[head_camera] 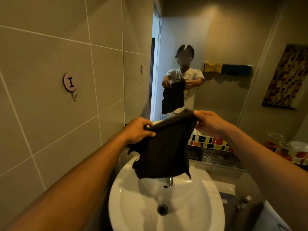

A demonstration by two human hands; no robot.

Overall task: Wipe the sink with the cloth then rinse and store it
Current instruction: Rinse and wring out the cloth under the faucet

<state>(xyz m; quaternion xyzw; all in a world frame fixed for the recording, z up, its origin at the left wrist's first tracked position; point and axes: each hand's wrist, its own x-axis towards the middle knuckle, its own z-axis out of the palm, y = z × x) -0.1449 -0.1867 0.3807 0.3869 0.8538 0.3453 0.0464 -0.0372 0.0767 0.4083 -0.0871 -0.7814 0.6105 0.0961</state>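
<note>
Fingers (147,126) pinching cloth (165,152), above sink (126,202)

Single legible mark: black serif capital "I", showing on round pale-pink disc of wall hook (70,82), sitting on beige tiled wall (41,55) left of mirror (225,39). Hook's reflection appearing in mirror, letter there too small for reading. No other text showing.
</note>
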